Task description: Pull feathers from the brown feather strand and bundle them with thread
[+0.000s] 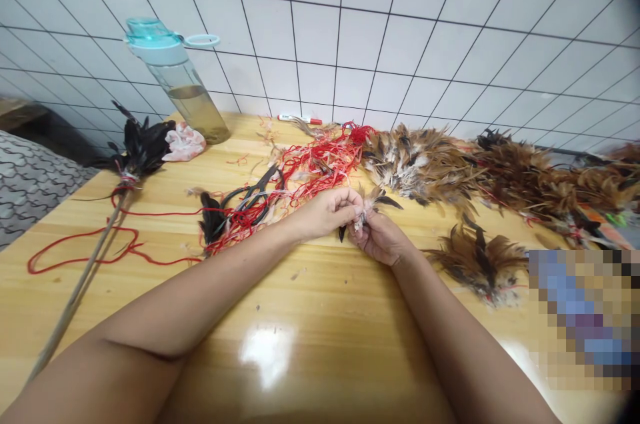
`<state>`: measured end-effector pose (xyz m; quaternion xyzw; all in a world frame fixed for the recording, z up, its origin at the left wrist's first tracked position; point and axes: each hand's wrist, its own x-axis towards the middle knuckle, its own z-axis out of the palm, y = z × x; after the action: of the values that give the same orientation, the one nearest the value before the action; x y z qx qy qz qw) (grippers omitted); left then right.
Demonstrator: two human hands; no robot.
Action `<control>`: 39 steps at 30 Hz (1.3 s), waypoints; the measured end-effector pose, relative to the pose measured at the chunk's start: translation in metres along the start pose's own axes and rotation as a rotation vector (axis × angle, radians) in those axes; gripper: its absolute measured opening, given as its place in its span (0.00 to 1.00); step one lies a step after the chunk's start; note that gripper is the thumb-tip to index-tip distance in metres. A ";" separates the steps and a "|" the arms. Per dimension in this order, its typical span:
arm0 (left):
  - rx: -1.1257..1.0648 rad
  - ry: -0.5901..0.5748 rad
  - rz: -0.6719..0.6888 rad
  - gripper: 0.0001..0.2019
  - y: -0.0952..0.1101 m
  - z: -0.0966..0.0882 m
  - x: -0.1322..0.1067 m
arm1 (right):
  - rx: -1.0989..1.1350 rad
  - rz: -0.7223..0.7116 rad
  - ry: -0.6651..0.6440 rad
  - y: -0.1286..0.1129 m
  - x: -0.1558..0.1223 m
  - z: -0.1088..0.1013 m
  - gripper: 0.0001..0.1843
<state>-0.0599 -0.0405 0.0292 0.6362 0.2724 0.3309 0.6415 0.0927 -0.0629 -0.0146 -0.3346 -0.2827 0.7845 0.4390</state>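
Scanning from far left: grey patterned bedding (30, 187) beside the bench (280, 297), a long cane (85, 271) topped w/ a bound bunch of blk feathers (143, 151), and a loose red cord (80, 252) running under and past it. Farther back, a part-full water bottle (183, 81) w/ teal lid, a crumpled pinkish bag (185, 143), and a red-capped marker (300, 120) against a white tile wall (350, 31). Mid-bench, a second blk feather bunch (215, 221) and blk looped handles (255, 197), prob. scissors, sunk in a red thread tangle (320, 167). Next, L grip (330, 211) and R grip (383, 237), fingers together, both clamped on a small feather tuft (367, 207), just above the bench, right of the tangle, in front of a big brown feather pile (420, 164). Farther right, more brown feathers (550, 187) and a separate brown tuft (475, 261); lower right hidden by a pixelated patch (583, 317), contents unknown.

Likely risks: tuft slipping if the pinch loosens, strands catching on nearby red thread, forearm dragging cord or tangle into feathers. Bottle near back edge: spill possible if knocked. Tangle crowding any reach toward the handles.
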 end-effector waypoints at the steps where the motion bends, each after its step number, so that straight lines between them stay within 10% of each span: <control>1: 0.006 0.016 -0.001 0.11 -0.001 0.000 0.000 | -0.009 -0.007 0.004 0.000 0.000 0.000 0.21; 23: 0.090 0.008 0.025 0.09 -0.007 -0.001 -0.001 | 0.080 -0.012 0.094 -0.001 0.003 0.008 0.18; 39: 0.724 -0.025 0.308 0.05 0.008 -0.004 -0.003 | -0.027 -0.028 0.078 -0.002 0.000 0.010 0.17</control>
<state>-0.0652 -0.0405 0.0371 0.8588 0.2649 0.2981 0.3215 0.0855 -0.0640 -0.0070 -0.3668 -0.2805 0.7606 0.4564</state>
